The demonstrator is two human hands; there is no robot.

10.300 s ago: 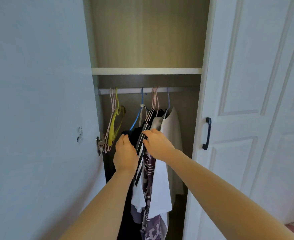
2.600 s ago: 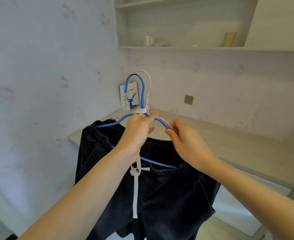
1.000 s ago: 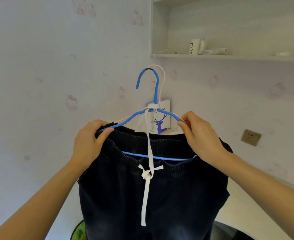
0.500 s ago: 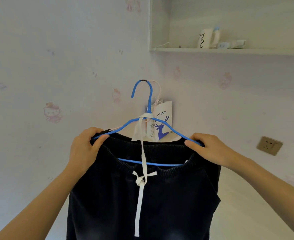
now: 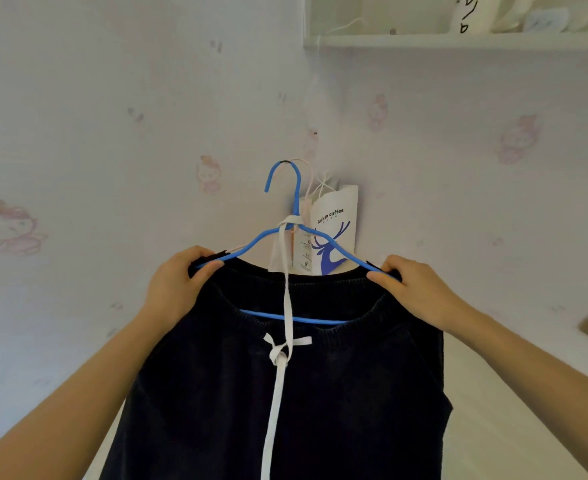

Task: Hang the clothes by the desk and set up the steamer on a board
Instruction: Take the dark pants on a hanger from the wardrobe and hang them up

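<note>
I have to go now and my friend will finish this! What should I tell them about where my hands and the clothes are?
Left hand: grips the left end of the blue hanger.
Right hand: grips the right end.
Dark pants hang on the hanger, white drawstring looped over its neck. A pink hanger sits just behind the blue one.
The hooks are held up near the wall corner, in front of a paper bag hanging there; whether they have caught on anything cannot be told.
Done: clothes brought to the desk.
Left: hang them up, let go, then set up the steamer on a board. Neither is in view.
</note>
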